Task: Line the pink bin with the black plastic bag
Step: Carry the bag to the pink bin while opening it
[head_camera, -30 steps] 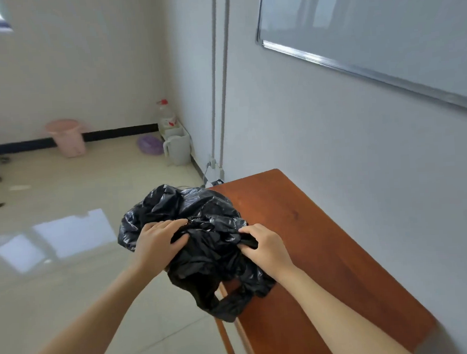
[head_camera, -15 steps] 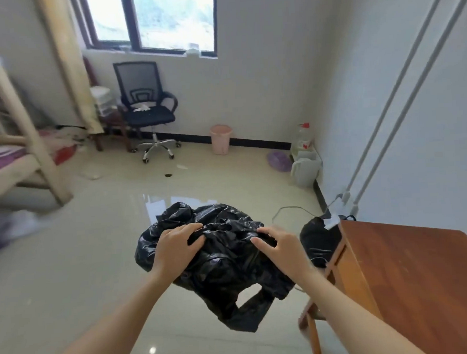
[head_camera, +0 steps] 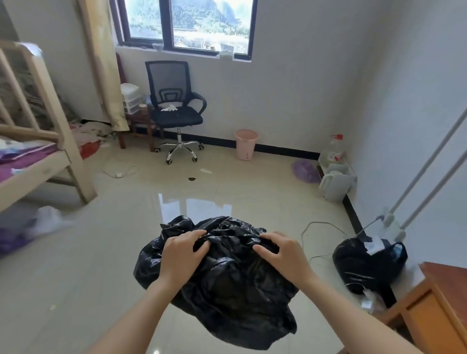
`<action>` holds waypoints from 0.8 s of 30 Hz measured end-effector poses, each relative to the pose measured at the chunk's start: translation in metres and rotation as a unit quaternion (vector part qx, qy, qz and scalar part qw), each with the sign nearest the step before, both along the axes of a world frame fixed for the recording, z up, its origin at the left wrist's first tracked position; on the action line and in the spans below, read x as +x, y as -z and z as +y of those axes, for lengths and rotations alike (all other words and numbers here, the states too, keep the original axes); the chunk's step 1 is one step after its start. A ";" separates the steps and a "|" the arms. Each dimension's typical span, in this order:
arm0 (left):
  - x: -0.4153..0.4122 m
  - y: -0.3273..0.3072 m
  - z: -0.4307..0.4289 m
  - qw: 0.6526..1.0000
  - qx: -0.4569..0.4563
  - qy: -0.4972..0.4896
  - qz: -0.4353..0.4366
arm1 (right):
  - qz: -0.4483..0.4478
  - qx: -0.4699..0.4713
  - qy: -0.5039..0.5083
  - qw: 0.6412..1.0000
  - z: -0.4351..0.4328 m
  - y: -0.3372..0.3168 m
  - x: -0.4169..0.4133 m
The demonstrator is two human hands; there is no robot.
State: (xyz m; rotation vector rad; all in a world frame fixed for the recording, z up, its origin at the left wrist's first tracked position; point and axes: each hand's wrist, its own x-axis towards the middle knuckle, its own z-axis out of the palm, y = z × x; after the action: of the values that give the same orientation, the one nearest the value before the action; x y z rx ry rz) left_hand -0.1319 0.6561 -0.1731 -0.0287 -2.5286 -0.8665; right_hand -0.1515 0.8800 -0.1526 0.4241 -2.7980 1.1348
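The crumpled black plastic bag [head_camera: 234, 291] hangs in the air in front of me, over the shiny floor. My left hand [head_camera: 181, 255] grips its upper left folds and my right hand [head_camera: 282, 252] pinches its upper right folds. The pink bin [head_camera: 246, 144] stands far off on the floor against the back wall, under the window and to the right of the office chair. It looks upright, and its inside is too small to make out.
A black office chair [head_camera: 175, 112] stands left of the bin. A bed frame [head_camera: 34, 150] fills the left side. A full black bag [head_camera: 367, 261] and cables lie by the right wall, beside a wooden table [head_camera: 458, 300]. A white jug [head_camera: 335, 183] and a purple bag [head_camera: 304, 169] sit near the far right corner.
My view has swung left from the table and wall to the open room. The bag, held in both hands, has left the table and now hangs over the floor.
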 end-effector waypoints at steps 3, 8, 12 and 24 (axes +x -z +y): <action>-0.032 0.005 -0.015 1.000 0.001 -0.002 -0.013 | 0.006 0.002 -0.007 1.000 -0.015 0.007 -0.037; -0.103 -0.001 -0.040 1.000 -0.022 -0.013 0.005 | 0.023 -0.024 -0.009 0.999 -0.043 0.013 -0.120; -0.165 -0.014 -0.070 0.999 -0.026 -0.046 0.003 | 0.016 -0.039 -0.037 0.998 -0.077 0.008 -0.199; -0.316 0.014 -0.166 0.993 -0.021 -0.116 -0.032 | -0.013 -0.024 -0.106 0.994 -0.184 0.029 -0.380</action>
State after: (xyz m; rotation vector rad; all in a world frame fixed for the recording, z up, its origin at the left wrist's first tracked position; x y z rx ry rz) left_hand -0.4481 0.4899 -0.1873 0.2777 -2.5442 -0.7314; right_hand -0.5310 0.6958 -0.1813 0.7207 -2.7944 1.2521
